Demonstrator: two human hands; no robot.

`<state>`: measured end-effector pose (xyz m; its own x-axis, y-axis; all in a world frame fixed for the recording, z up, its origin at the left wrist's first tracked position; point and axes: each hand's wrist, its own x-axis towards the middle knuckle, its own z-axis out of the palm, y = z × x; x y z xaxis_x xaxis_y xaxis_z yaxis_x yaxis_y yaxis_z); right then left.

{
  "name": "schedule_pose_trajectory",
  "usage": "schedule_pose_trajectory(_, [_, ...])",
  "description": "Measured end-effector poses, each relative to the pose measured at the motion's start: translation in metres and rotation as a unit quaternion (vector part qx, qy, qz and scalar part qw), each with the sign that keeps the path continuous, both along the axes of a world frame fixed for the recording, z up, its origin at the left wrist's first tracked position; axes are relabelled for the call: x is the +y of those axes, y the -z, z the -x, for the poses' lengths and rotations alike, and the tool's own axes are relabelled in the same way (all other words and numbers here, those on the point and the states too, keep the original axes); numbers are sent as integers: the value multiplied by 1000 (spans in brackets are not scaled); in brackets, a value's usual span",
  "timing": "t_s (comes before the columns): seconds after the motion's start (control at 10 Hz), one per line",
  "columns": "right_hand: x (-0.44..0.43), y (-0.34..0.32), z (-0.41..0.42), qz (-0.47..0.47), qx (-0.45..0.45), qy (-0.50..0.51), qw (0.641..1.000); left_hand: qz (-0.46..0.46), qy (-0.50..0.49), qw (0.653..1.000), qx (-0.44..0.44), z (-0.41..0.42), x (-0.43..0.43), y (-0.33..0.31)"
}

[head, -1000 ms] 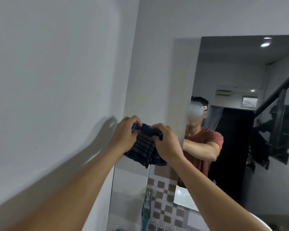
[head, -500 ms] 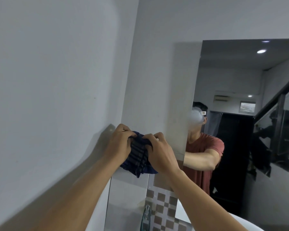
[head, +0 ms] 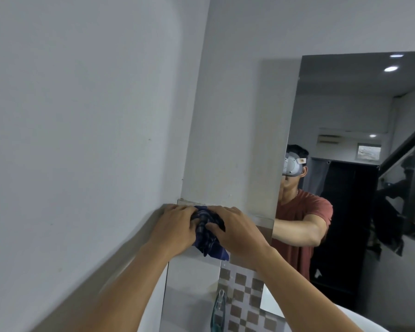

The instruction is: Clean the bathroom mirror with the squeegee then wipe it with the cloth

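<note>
Both hands bunch the dark blue plaid cloth (head: 207, 232) against the mirror's (head: 192, 271) top left corner. The left hand (head: 175, 230) at nine o'clock and the right hand (head: 235, 232) at three curl closed on it. Its long axis runs roughly upright, the loose end pointing to five o'clock.

no readable text, labels or numbers — small tag on reflected headset (head: 301, 160) illegible

Cloth (head: 207, 238): dark blue plaid, bunched, pressed against mirror. Mirror (head: 345, 164): wall-mounted, upright; cloth at its 8 o'clock corner region.
</note>
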<state>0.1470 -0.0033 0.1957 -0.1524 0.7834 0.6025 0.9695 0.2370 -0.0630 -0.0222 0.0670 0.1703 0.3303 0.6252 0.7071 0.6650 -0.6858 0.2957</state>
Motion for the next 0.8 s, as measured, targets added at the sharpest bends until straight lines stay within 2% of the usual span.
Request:
schedule_pose_trajectory(0.2, [0,2,-3,14,40,-11,999,40,80,994,-70,5,-2,6])
schedule_pose_trajectory(0.4, [-5,6,1,6,71,-16,997,60,93,987,-114,-1,-3,15])
schedule_pose_trajectory(0.6, [-7,0,5,53,109,-1,993,119,72,986,-87,0,2,13])
schedule_pose_trajectory(0.7, [-24,-1,9,79,109,11,991,86,37,993,-78,-3,-9,12])
schedule_pose_trajectory(0.8, [-41,4,10,61,110,11,992,23,14,993,-116,1,-19,17])
